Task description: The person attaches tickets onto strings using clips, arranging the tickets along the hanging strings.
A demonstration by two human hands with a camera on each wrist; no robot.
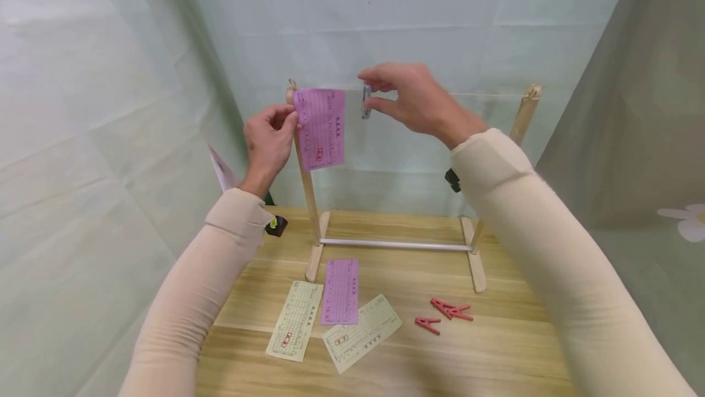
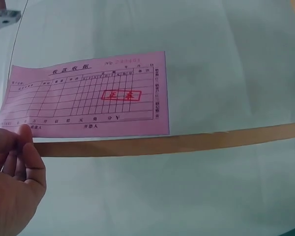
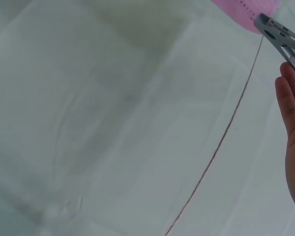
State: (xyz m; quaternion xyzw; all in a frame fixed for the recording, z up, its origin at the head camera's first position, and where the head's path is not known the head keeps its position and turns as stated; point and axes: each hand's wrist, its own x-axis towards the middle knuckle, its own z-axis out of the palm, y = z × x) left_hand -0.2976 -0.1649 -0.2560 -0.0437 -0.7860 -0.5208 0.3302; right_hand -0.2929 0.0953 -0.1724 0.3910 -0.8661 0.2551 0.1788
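Left to right: my left hand [image 1: 270,140] pinched the pink slip [image 1: 326,131] at its left edge. The left post [image 1: 309,198] stood behind that edge, and the slip blocked sight of the string [image 1: 490,95] beside the post. Further right, my right hand [image 1: 410,97] gripped the grey clothespin [image 1: 366,102] between thumb and fingers, level with the upper part of the slip and, in the head view, apart from it. My right sleeve [image 1: 512,183] covered much of the right post [image 1: 525,118]. Below, on the wooden table [image 1: 385,378]: a pale green slip [image 1: 296,322], a second pink slip [image 1: 340,292] overlapping a slanted pale slip [image 1: 365,331], then red clothespins [image 1: 453,311]. A white bar [image 1: 393,244] ran behind them between the posts' feet.

Orientation: the held slip's long axis was near upright, lower end leaning slightly right, printed side facing me, red stamp near the bottom. Its top edge was at string height; contact with the string could not be told. The grey clothespin's long axis also ran near upright in the head view; the right wrist view showed its narrow end toward the slip.
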